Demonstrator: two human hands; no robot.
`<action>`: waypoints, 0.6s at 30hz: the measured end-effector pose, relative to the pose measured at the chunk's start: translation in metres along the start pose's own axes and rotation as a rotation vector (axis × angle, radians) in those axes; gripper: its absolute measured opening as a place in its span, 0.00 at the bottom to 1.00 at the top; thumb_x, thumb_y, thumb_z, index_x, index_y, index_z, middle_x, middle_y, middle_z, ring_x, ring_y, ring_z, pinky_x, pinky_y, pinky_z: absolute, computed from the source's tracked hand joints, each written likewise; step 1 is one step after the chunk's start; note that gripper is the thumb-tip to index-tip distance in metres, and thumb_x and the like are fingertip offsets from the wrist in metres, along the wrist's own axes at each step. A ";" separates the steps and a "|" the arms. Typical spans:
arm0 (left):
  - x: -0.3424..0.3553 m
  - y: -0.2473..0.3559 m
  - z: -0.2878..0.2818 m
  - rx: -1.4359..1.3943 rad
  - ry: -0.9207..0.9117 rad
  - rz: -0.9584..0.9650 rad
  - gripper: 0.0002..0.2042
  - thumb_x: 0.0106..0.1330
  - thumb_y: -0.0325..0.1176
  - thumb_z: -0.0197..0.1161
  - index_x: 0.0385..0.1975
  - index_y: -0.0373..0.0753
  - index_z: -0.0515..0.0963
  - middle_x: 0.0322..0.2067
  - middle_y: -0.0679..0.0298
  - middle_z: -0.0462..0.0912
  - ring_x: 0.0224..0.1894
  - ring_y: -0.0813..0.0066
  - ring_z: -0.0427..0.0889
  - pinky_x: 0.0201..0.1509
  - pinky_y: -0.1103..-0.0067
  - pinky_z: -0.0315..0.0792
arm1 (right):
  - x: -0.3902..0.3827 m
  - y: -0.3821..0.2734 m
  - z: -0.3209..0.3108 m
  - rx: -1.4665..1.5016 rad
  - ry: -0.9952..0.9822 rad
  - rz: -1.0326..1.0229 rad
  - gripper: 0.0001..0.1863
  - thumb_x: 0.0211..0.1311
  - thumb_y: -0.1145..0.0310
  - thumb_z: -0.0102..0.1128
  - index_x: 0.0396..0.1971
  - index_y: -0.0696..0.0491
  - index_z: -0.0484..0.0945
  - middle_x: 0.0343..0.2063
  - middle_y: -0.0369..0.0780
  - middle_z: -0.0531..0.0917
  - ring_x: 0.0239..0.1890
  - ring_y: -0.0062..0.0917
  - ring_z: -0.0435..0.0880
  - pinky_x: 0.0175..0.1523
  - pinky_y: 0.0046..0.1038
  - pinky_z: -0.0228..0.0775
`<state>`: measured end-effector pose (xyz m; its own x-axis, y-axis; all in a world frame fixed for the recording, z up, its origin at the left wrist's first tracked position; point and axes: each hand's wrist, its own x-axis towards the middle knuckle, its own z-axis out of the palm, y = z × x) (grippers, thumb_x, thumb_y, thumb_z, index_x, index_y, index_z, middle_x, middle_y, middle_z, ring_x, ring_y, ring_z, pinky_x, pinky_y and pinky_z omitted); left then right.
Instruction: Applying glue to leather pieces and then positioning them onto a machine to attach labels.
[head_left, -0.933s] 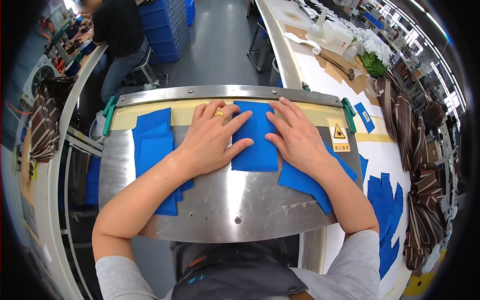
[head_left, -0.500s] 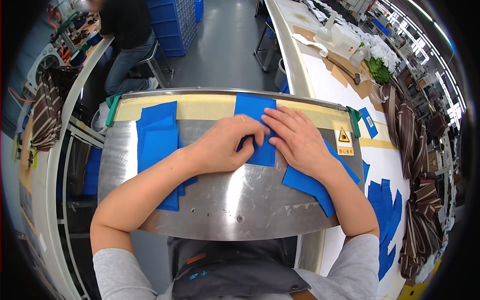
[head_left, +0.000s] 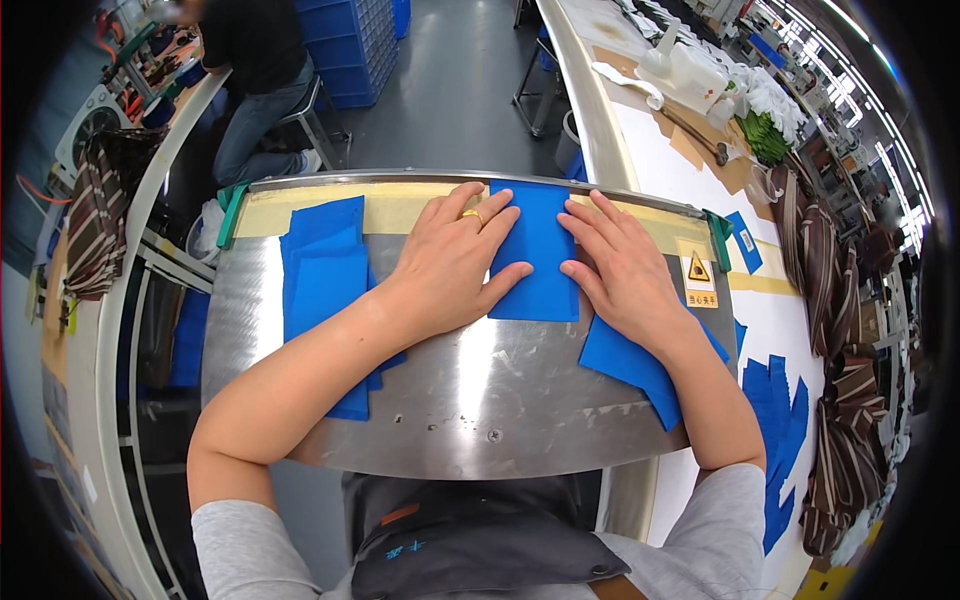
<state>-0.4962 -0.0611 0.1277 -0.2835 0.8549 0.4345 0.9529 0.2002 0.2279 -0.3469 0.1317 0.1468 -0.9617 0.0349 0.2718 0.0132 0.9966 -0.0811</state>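
A blue rectangular piece, perhaps fabric or thin sheet, lies flat on the metal work plate, its far end over the yellow tape strip. My left hand rests along its left edge with fingers stretched out. On the opposite edge lies my right hand, its fingers spread and their tips touching the piece. Several blue pieces lie stacked on the plate's left side, partly under my left forearm. More blue pieces sit beneath my right wrist and forearm.
Green clamps grip the plate's far corners. On the white table to the right are a hammer, a white bottle, blue cut pieces and striped cloth. A seated person works at the far left, near blue crates.
My left hand has uncurled from above the blue piece and flattened along its left edge. My right hand has shifted onto the right edge, so more of the piece shows.
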 end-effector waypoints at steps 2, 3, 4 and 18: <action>0.000 0.000 -0.001 0.001 -0.013 -0.010 0.27 0.66 0.45 0.64 0.59 0.32 0.75 0.64 0.51 0.73 0.67 0.48 0.66 0.71 0.60 0.59 | 0.001 -0.001 0.000 0.007 0.003 0.001 0.26 0.69 0.55 0.58 0.60 0.55 0.74 0.65 0.42 0.73 0.73 0.39 0.62 0.74 0.43 0.55; 0.000 0.001 -0.002 -0.005 -0.015 -0.009 0.27 0.66 0.45 0.64 0.59 0.32 0.75 0.64 0.51 0.73 0.67 0.48 0.66 0.71 0.60 0.59 | 0.001 -0.002 0.000 0.016 0.008 0.003 0.26 0.69 0.55 0.58 0.61 0.55 0.74 0.64 0.42 0.73 0.72 0.39 0.62 0.74 0.43 0.55; 0.000 0.001 -0.003 -0.003 -0.019 -0.016 0.27 0.66 0.45 0.64 0.59 0.33 0.75 0.64 0.51 0.73 0.67 0.48 0.66 0.71 0.60 0.59 | 0.001 -0.002 0.000 0.015 0.005 0.008 0.26 0.69 0.55 0.58 0.61 0.55 0.74 0.64 0.42 0.73 0.72 0.39 0.62 0.74 0.43 0.55; 0.001 0.000 -0.004 -0.045 -0.015 -0.007 0.27 0.63 0.44 0.67 0.57 0.31 0.75 0.60 0.49 0.73 0.66 0.48 0.66 0.70 0.60 0.60 | 0.001 -0.001 0.002 -0.010 0.030 -0.015 0.26 0.69 0.54 0.58 0.59 0.56 0.75 0.64 0.43 0.73 0.72 0.41 0.62 0.73 0.42 0.56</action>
<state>-0.4972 -0.0620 0.1315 -0.2884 0.8605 0.4198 0.9449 0.1851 0.2698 -0.3486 0.1304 0.1449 -0.9533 0.0216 0.3011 0.0013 0.9977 -0.0676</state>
